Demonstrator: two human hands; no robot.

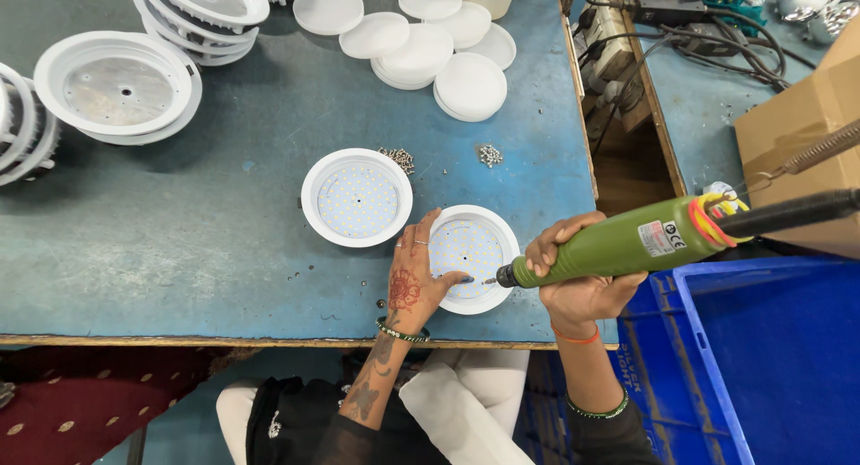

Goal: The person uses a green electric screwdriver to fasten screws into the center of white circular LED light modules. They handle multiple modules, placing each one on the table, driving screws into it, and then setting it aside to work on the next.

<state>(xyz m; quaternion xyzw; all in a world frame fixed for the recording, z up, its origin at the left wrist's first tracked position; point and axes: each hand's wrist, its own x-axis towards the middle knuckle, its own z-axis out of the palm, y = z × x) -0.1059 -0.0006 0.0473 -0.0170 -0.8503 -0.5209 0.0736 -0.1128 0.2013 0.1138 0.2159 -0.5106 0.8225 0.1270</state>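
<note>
At the far left of the blue-green worktable (224, 268) stand stacks of white round lamp housings (121, 89), their open metal faces turned up, with another stack (202, 8) behind them toward the back edge. Right of these, at the back, lie loose white diffuser discs (421, 48), flat and overlapping. Nearer the middle sits a finished-looking round white downlight (356, 198) with its dotted LED board facing up, and just behind it two small heaps of screws (399, 158), well apart from the hands. The left hand (414, 277) rests on the near-left rim of a second downlight (473, 257) close to the table's front edge, fingers spread, its forefinger pressed on the LED board beside the driver's tip. The right hand (578, 272) is wrapped tight around a green electric screwdriver (618, 245); the tool's long axis runs nearly level, its bit pointing left at the lamp's board and its tail rising slightly to the right, where a black cable (788, 212) and a coiled spring hanger (820, 151) lead off. A small white rectangular label with red edging sits on the green barrel near the tail. Farther right are a blue plastic crate (770, 357) below, a brown cardboard box (797, 116) above it, and power strips with cables (618, 44) in the gap between tables.
</note>
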